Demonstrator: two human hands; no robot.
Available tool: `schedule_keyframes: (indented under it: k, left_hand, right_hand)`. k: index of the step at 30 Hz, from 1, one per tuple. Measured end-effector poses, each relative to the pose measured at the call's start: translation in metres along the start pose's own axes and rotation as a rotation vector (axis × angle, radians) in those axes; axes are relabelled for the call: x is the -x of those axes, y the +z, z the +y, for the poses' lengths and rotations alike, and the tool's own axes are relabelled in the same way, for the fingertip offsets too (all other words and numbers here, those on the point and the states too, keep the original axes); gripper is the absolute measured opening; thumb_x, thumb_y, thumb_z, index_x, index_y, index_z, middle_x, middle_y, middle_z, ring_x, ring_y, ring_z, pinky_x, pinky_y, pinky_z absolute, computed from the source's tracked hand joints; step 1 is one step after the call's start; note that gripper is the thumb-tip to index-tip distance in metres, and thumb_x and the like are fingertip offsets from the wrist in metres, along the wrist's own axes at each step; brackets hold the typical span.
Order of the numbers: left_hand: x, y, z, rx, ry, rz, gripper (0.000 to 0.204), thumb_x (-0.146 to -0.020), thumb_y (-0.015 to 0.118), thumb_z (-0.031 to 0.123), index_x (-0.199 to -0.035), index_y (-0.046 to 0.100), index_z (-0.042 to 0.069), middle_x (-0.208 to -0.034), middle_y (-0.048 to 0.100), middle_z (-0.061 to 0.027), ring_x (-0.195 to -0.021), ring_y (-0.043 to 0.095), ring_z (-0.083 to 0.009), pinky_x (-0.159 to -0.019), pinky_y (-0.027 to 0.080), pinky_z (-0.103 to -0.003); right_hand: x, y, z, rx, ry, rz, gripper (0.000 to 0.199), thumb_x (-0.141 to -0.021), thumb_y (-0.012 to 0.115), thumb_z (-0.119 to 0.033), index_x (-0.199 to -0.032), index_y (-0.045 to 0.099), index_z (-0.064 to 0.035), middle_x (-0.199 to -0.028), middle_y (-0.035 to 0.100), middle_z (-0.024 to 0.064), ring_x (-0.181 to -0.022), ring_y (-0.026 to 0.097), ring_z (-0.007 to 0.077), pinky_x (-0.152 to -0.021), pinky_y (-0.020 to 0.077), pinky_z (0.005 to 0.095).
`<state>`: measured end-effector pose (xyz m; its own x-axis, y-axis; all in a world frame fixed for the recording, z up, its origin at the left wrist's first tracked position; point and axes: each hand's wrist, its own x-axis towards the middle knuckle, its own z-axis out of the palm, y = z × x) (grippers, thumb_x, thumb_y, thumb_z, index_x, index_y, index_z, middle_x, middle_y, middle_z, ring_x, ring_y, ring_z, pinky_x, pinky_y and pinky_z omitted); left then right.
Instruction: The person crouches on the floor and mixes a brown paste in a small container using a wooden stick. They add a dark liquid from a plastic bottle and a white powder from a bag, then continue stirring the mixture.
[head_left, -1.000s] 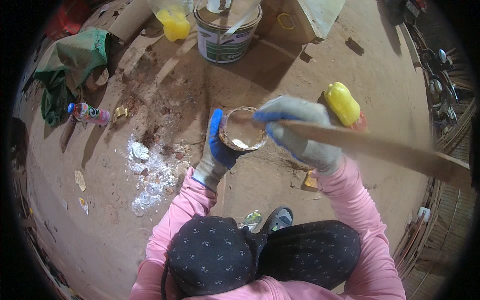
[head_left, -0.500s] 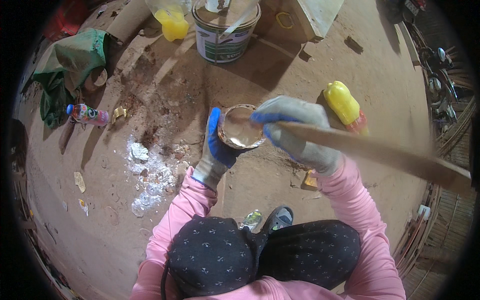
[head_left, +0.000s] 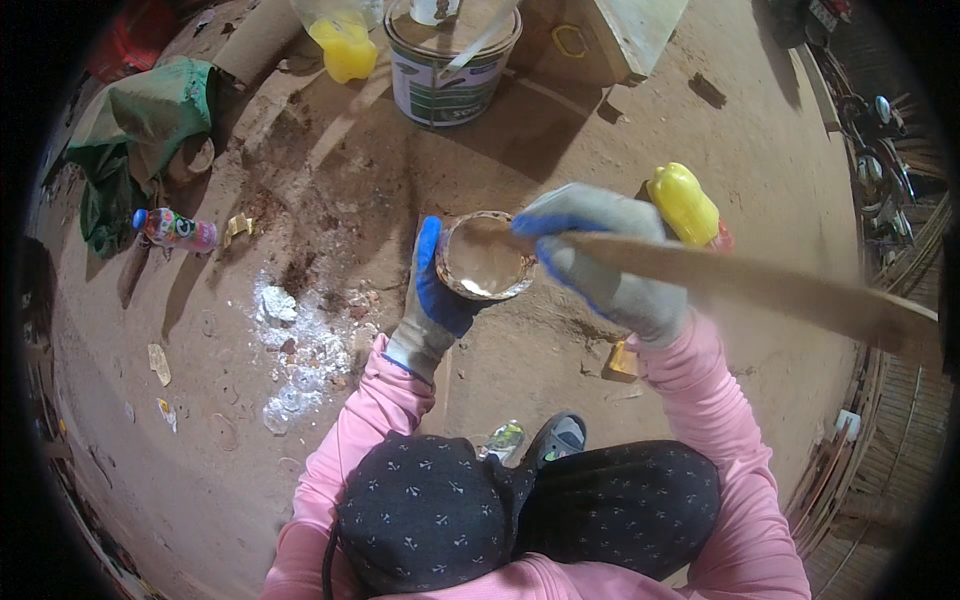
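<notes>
My left hand (head_left: 438,290), in a grey glove with blue palm and fingertips, is wrapped round a small round container (head_left: 487,256) with a brownish, crusted rim and something pale inside. In my right hand (head_left: 610,255), gloved the same way, is a long flat wooden stick (head_left: 760,287). Its broad end reaches out to the right, while its other end lies between my fingers beside the container's rim. Those fingers hide whether the stick's tip is over the opening. Blur smears the stick's outer part.
A large paint bucket (head_left: 447,85) stands ahead, beside a yellow container (head_left: 346,48). White powder (head_left: 300,350) lies scattered on the dirt floor at left, near a pink bottle (head_left: 175,230) and green cloth (head_left: 145,130). A yellow bottle (head_left: 684,205) lies right.
My right hand has shifted slightly to the right with the stick, whose outer end has swung a little upward. My left hand and the container have hardly moved.
</notes>
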<state>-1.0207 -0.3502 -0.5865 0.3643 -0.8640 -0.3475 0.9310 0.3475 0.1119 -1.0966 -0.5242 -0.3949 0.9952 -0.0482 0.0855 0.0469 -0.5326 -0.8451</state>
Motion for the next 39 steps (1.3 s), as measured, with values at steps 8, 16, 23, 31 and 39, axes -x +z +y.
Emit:
schedule_keyframes:
  k: [8,16,23,31,39]
  left_hand:
    - [-0.002,-0.007,0.000,0.067,-0.022,-0.073,0.081,-0.097,0.046,0.072,-0.147,0.051,0.008,-0.145,0.057,-0.0157,-0.129,0.058,-0.0345,-0.109,0.047,-0.058]
    - [-0.003,-0.007,-0.001,0.004,0.007,-0.006,0.076,-0.099,0.045,0.070,-0.143,0.055,0.009,-0.143,0.059,-0.0140,-0.129,0.059,-0.0330,-0.108,0.047,-0.058]
    - [-0.002,-0.009,-0.003,0.099,-0.017,0.004,0.076,-0.099,0.046,0.070,-0.142,0.057,0.008,-0.142,0.060,-0.0127,-0.129,0.059,-0.0325,-0.110,0.046,-0.057]
    - [0.000,-0.004,0.000,0.023,0.030,-0.038,0.078,-0.098,0.044,0.072,-0.144,0.055,0.010,-0.142,0.060,-0.0141,-0.129,0.059,-0.0322,-0.106,0.048,-0.059]
    - [0.004,0.000,-0.001,0.023,-0.005,-0.106,0.077,-0.099,0.041,0.072,-0.147,0.052,0.012,-0.145,0.057,-0.0136,-0.129,0.058,-0.0340,-0.104,0.049,-0.062]
  right_hand:
    - [0.003,-0.002,-0.002,-0.071,0.041,0.013,0.025,-0.088,0.068,-0.017,-0.105,0.073,0.0011,-0.089,0.070,0.0063,-0.073,0.063,0.0094,-0.064,0.0509,0.0243]
    - [-0.003,-0.002,-0.003,0.107,-0.102,0.078,0.024,-0.087,0.067,-0.014,-0.102,0.071,0.0034,-0.090,0.070,0.0081,-0.076,0.066,0.0130,-0.068,0.0520,0.0260]
    - [0.001,0.002,-0.013,-0.088,0.013,-0.040,0.021,-0.087,0.064,-0.010,-0.102,0.070,0.0029,-0.089,0.069,0.0085,-0.075,0.065,0.0128,-0.068,0.0517,0.0270]
    - [-0.003,0.006,-0.011,0.041,0.043,0.001,0.016,-0.086,0.064,-0.010,-0.097,0.071,-0.0016,-0.086,0.071,0.0138,-0.079,0.071,0.0237,-0.072,0.0558,0.0350]
    - [0.003,0.004,-0.005,-0.126,0.121,0.054,0.020,-0.087,0.068,-0.015,-0.099,0.072,0.0008,-0.089,0.072,0.0146,-0.080,0.072,0.0234,-0.071,0.0561,0.0348]
